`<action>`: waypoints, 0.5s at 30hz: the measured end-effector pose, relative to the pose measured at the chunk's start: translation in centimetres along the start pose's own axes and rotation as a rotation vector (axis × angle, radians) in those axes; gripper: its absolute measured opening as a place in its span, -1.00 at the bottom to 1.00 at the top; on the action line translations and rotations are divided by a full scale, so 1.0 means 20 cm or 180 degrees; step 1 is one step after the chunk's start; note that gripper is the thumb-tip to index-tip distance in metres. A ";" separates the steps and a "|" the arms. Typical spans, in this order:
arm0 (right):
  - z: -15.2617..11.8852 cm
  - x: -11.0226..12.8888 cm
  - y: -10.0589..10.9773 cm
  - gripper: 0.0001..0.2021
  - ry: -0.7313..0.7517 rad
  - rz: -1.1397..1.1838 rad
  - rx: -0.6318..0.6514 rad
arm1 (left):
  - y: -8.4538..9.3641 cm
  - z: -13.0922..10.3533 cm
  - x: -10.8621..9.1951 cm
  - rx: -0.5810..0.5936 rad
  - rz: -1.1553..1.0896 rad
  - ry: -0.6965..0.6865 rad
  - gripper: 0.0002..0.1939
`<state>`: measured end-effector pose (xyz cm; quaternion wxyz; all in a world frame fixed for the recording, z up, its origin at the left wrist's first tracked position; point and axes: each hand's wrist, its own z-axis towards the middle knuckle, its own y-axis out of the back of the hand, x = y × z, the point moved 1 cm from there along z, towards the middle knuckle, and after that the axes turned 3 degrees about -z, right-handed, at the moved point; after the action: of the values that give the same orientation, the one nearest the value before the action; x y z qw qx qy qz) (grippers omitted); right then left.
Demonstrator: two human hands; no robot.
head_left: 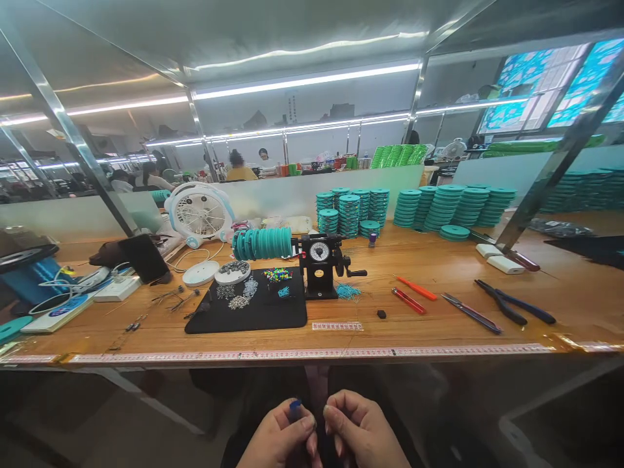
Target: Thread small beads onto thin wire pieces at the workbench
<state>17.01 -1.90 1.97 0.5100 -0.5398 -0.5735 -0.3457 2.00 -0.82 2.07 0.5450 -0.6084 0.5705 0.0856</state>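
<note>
Both hands are low in the view, in front of the table edge and apart from each other. A small blue piece (295, 405) shows between the thumb and finger of my left hand (285, 434). My right hand (363, 429) is closed with thumb and forefinger pinched; anything between them is too small to make out. Beyond them on the table stands a black winding machine (319, 263) with a crank, carrying a row of teal spools (268, 243). Left of it, a black mat (253, 318) bears small metal pieces and colored beads (277, 275).
Pliers (514, 302), tweezers (472, 314), a red tool (408, 300) and an orange one (416, 288) lie at the right. Stacked teal spools (348, 214) stand behind. A white fan (199, 211) and a phone (145, 258) are left. A measuring tape (292, 354) runs along the edge.
</note>
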 end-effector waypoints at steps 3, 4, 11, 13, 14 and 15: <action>-0.01 0.01 0.00 -0.45 0.0042 -0.0003 -0.0045 | 0.00 -0.01 -0.01 -0.0088 -0.0124 -0.0037 -0.63; -0.02 0.01 0.00 -0.45 0.0050 0.0023 -0.0009 | 0.00 -0.01 -0.01 -0.0157 -0.0188 -0.0044 -0.62; -0.03 0.06 -0.05 -0.53 0.0157 0.0421 0.0004 | -0.01 -0.01 0.00 -0.0748 0.0307 -0.0593 -0.60; -0.02 0.05 -0.06 -0.55 0.0192 0.0498 -0.0013 | -0.01 -0.03 -0.01 -0.1007 0.0671 -0.0875 -0.60; -0.01 0.04 -0.06 -0.56 0.0199 0.0545 -0.0016 | -0.01 -0.04 -0.02 -0.1084 0.0833 -0.0978 -0.60; -0.01 0.02 -0.06 -0.57 0.0211 0.0590 -0.0023 | -0.01 -0.04 -0.02 -0.1121 0.0961 -0.1039 -0.61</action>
<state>15.85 -2.15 2.68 0.5566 -0.5807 -0.5027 -0.3168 1.53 -1.28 2.85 0.4966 -0.5801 0.5357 0.3605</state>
